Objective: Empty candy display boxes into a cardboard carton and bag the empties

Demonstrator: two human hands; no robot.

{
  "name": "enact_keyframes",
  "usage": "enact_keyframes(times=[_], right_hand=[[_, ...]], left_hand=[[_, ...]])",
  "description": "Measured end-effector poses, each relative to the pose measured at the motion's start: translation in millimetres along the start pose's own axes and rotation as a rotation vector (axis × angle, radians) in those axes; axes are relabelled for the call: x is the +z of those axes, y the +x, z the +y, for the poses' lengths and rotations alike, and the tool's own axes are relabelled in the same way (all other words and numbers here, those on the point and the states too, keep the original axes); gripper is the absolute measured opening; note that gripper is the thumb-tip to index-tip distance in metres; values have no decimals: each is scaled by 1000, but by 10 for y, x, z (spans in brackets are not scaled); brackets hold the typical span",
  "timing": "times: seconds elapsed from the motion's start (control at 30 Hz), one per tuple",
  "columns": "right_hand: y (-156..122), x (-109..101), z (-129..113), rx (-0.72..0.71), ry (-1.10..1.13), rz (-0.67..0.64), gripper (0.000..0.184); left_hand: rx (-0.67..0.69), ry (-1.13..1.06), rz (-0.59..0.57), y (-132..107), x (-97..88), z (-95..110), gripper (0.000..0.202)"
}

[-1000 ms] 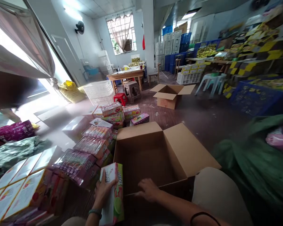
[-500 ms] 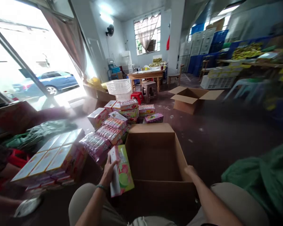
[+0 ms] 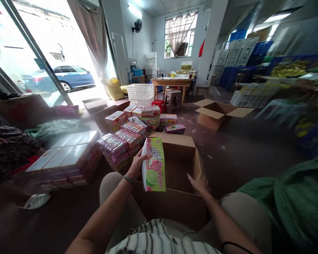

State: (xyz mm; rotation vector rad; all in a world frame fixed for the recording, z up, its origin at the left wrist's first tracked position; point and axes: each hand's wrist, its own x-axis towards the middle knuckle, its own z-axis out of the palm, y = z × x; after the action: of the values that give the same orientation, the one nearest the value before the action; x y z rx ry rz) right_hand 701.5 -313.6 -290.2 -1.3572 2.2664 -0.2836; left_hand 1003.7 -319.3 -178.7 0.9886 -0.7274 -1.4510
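Note:
My left hand point(image 3: 138, 162) grips a green and pink printed carton point(image 3: 154, 165) by its left edge and holds it upright over the near left corner of an open brown cardboard box point(image 3: 175, 204). My right hand point(image 3: 198, 184) rests on the box's right wall, fingers stretched out, a little blurred. The inside of the box that shows looks bare. Just left of the box lie stacks of pink wrapped packs point(image 3: 120, 144).
A pile of flat white-topped cartons point(image 3: 66, 155) sits at the left, beside another person's patterned sleeve point(image 3: 7, 151). More boxed goods point(image 3: 151, 118) lie beyond. A second open cardboard box point(image 3: 214, 113), a white basket point(image 3: 140, 92), stools and a table stand farther back. Green sacking point(image 3: 288, 197) is at right.
My left hand has lifted the carton up and rightwards from beside the box to above its near corner. My right hand moved from the near edge to the right wall. The view swung left.

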Motion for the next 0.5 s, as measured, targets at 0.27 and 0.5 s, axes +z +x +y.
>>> enact_keyframes(times=[0.27, 0.5], right_hand=[[-916, -777, -1094, -1541, 277, 198, 19], [-1507, -2384, -1661, -1438, 988, 173, 60]], left_hand=[[-85, 170, -309, 254, 167, 100, 85], [-169, 212, -363, 581, -212, -27, 96]])
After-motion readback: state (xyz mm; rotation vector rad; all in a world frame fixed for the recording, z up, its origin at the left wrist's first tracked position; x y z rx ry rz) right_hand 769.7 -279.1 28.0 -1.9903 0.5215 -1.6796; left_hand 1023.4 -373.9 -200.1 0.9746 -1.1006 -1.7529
